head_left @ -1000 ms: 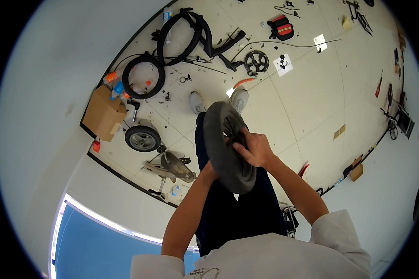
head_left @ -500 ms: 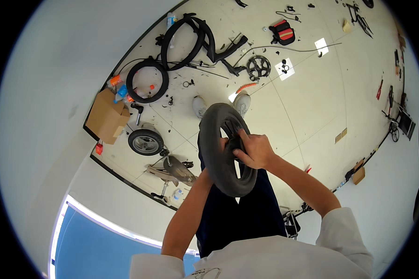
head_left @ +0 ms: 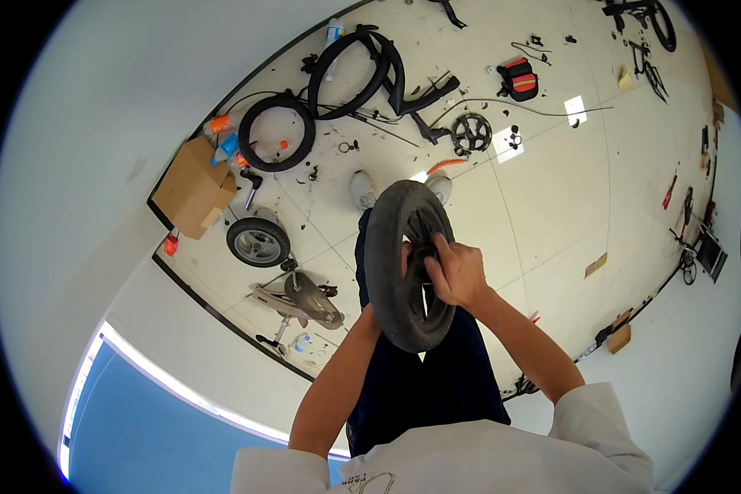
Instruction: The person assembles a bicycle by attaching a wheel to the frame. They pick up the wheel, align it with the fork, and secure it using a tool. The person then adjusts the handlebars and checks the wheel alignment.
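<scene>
A small wheel with a thick black tyre (head_left: 385,272) and dark spokes is held upright in front of my legs. My right hand (head_left: 463,275) is closed at the hub from the right side, thumb and forefinger pressed against the middle of the wheel. Most of my left hand (head_left: 406,258) is hidden behind the tyre. Some of its fingers show through the spokes next to the hub, gripping the wheel from the far side. My shoes stand on the floor just beyond the wheel.
A balance-bike-like frame with a wheel (head_left: 258,242) lies at the left, near a cardboard box (head_left: 191,188). Loose tyres (head_left: 247,136), a chainring (head_left: 472,133) and a red-black bag (head_left: 519,80) are spread ahead. A small bicycle (head_left: 688,259) stands by the right wall.
The view has shifted a little, so the floor things appear further right and lower. Both hands keep hold of the wheel, and my right fingers have moved slightly at the hub.
</scene>
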{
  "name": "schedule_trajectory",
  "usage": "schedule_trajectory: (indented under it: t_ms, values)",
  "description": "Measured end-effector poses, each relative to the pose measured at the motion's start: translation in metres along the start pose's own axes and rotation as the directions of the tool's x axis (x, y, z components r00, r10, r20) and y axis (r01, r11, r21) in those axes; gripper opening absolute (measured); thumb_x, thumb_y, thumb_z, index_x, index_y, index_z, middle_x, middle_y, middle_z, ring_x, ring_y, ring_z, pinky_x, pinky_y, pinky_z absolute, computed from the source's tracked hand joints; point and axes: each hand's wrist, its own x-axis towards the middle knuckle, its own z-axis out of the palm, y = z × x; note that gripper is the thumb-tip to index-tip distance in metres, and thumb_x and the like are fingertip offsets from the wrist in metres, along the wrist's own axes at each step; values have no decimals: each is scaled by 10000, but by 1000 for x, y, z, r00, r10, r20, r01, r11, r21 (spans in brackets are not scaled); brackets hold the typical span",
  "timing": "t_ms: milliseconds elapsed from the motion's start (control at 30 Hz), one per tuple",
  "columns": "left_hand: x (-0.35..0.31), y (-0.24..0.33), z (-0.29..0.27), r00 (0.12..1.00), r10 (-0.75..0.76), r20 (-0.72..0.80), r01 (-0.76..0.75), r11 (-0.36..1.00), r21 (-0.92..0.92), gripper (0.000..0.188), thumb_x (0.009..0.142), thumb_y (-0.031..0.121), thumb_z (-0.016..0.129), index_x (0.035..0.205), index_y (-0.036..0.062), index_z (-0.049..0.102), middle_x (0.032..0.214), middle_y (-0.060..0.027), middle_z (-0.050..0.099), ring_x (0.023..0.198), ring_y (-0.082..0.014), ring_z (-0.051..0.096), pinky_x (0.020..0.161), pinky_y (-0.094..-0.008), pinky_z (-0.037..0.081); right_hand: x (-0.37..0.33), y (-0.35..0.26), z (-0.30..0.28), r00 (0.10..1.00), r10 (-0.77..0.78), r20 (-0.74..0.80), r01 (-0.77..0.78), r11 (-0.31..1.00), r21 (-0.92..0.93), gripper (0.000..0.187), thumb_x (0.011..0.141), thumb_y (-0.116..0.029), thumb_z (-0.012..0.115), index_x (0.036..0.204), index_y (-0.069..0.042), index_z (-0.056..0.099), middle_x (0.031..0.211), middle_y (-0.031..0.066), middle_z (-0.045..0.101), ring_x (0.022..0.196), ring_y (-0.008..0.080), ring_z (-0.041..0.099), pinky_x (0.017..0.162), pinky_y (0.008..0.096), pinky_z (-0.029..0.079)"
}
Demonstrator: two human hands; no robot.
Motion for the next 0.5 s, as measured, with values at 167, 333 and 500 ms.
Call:
schedule_trajectory:
  t_ms: [167, 333, 500]
  values:
    - [-15, -22, 7, 946, -303, 115, 317, 791, -523, 399, 889, 157, 588, 1234, -21, 495, 1040, -143, 579, 942, -262, 573, 822, -344, 447, 0, -8, -2, 998, -41, -42, 43, 998, 40, 374, 867, -288, 540, 1041, 41, 493, 592, 180, 575, 592, 389, 594, 519, 462, 442]
    - [-24, -11, -1, 979, -192, 68, 204, 908, -366, 408, 957, 186, 505, 1311, -9, 449, 1210, -135, 538, 1106, -234, 526, 969, -336, 414, -12, -25, 2, 970, 237, 53, -243, 951, 192, 445, 923, -398, 466, 1113, 1, 414, 657, 226, 603, 702, 457, 598, 615, 529, 442]
    - [-42, -36, -7, 922, -358, 147, 386, 835, -393, 413, 1015, 255, 433, 1342, 3, 427, 1260, -108, 518, 1142, -185, 503, 968, -329, 420, -22, -49, -2, 972, 224, 76, -236, 920, 312, 531, 957, -454, 375, 1100, 56, 414, 688, 254, 614, 716, 451, 611, 638, 502, 463]
